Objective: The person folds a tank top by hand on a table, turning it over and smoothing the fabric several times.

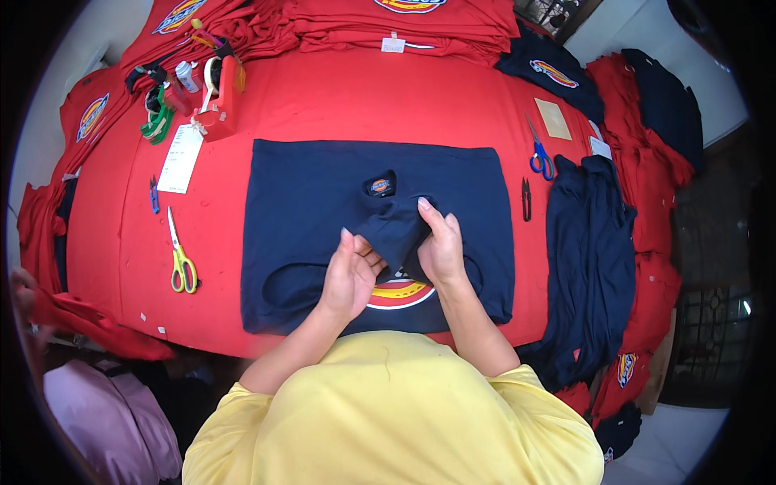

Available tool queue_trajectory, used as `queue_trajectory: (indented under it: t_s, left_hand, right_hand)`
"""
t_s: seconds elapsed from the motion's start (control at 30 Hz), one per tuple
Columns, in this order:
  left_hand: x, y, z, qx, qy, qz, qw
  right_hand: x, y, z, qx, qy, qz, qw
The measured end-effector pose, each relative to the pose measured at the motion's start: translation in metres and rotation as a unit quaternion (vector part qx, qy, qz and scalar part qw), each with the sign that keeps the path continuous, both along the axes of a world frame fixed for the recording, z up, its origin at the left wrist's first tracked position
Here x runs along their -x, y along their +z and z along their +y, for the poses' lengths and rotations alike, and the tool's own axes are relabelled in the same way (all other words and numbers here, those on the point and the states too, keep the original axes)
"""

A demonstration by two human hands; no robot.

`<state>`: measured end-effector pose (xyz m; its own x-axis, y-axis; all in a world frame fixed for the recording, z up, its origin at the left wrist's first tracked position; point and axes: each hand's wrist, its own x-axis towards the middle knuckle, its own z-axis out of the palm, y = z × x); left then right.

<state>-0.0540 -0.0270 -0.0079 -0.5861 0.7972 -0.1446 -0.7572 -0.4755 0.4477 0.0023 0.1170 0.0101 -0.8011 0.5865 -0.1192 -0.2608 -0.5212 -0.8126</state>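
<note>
A navy T-shirt [303, 194] lies spread on the red-covered table in front of me, its neck label facing up and part of a colourful print showing near its lower edge. Some of its cloth is bunched up at the middle, between my hands. My right hand [443, 246] pinches this raised fold from the right, thumb on top. On the other side, my left hand [352, 275] has its thumb raised apart and its half-bent fingers against the cloth. The fold hides some of those fingertips.
Yellow-handled scissors [183, 263] and blue thread snips [153, 195] lie left; blue-handled scissors [540, 155] and black snips [526, 200] lie right. A red tape dispenser [221, 105] stands far left. Red shirts [339, 28] are piled behind, navy garments [588, 250] at right. Another person's lilac sleeve [109, 420] shows lower left.
</note>
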Motion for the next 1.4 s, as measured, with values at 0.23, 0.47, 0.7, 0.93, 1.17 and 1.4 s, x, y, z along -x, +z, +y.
queue_trajectory:
  t_s: [0.23, 0.47, 0.7, 0.93, 1.17, 1.4]
  left_hand:
    - [-0.007, -0.006, -0.006, 0.217, 0.062, 0.215, 0.95]
    - [-0.01, -0.005, -0.011, 0.283, 0.115, 0.357, 0.883]
    - [0.072, 0.044, -0.004, 0.276, 0.079, 0.37, 0.884]
    - [0.072, 0.037, -0.121, 0.569, -0.012, 0.616, 0.545]
    - [0.006, -0.015, -0.207, 0.609, 0.004, 0.601, 0.517]
    - [0.037, 0.008, -0.237, 0.272, 0.141, 0.375, 0.875]
  right_hand:
    - [0.007, -0.008, 0.002, -0.135, -0.036, -0.166, 0.976]
    - [0.01, 0.003, -0.005, -0.219, -0.104, -0.06, 0.968]
    - [0.007, 0.033, 0.061, -0.233, 0.049, -0.122, 0.964]
    - [-0.149, 0.026, 0.129, -0.401, 0.059, -0.373, 0.835]
    - [-0.23, -0.025, 0.038, -0.492, 0.037, -0.533, 0.687]
    - [-0.24, 0.011, 0.106, -0.227, -0.026, -0.094, 0.969]
